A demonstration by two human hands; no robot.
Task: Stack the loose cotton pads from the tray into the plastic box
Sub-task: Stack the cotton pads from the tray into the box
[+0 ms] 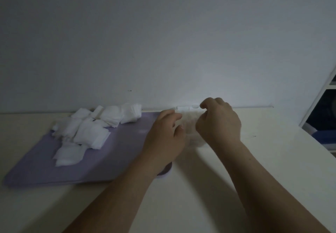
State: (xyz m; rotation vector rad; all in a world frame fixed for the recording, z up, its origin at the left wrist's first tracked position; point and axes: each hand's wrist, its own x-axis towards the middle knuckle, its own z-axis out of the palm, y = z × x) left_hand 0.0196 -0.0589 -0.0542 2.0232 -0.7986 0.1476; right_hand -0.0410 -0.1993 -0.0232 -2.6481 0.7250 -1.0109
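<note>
The pads (87, 130) lie in loose, overlapping heaps on the far left part of the lilac tray (45, 167), some in short stacks, some tumbled on edge. The clear box (189, 123) stands just right of the tray, near the wall, with its lid (185, 108) tipped up at the far side.

Both hands are at the box. The left hand (163, 138) curls against its left side, fingers bent; the right hand (218, 123) is bent over its right side, thumb and forefinger pinched near the lid hinge. Whether either one grips the box firmly or only steadies it, I cannot tell, and the dim light hides what is inside.

The pads look very light, soft and limp, so a single one would probably fold or slide off its neighbours. A flat pinch across the edges of a small stack should carry several together. The box seems thin, light and smooth, likely to skid on the table (236, 178), so one hand is best kept on its wall.
</note>
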